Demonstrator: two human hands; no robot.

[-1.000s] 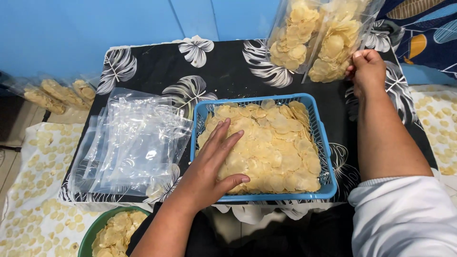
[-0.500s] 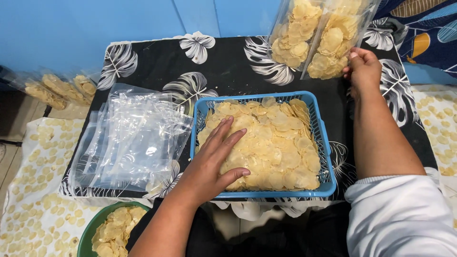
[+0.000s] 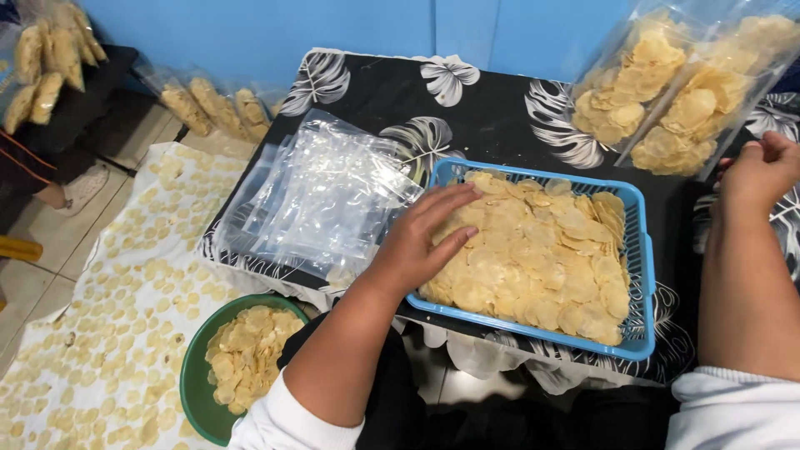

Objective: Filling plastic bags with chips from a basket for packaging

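**Left palm holding on the chips, right hand at the filled bags**

Keeping the left hand point(image 3: 421, 242) spread flat on the chips point(image 3: 533, 267) in the blue basket point(image 3: 642, 250), much as half a second ago, with the fingers now reaching a little further toward the basket's far left corner. Leaving that grip released: palm down, fingers straight, nothing lifted. Holding the right hand point(image 3: 762, 171) against the lower edge of the filled bags point(image 3: 667, 100) at the far right, as before; fingers curling there, but not showing clearly whether pinching the plastic or only touching it. Judging from this, changing little in the work: chips lying in the basket, near the front edge of the surface point(image 3: 492, 108).

Noting thin, pale yellow, round, slightly wavy crisps, piled loosely and overlapping. Seeing rigid latticed plastic in the basket, and clear, glossy, crinkled film in the stack of empty bags point(image 3: 325, 192) just beside it on the left. Showing more chips in a green bowl point(image 3: 196, 375) below the surface.
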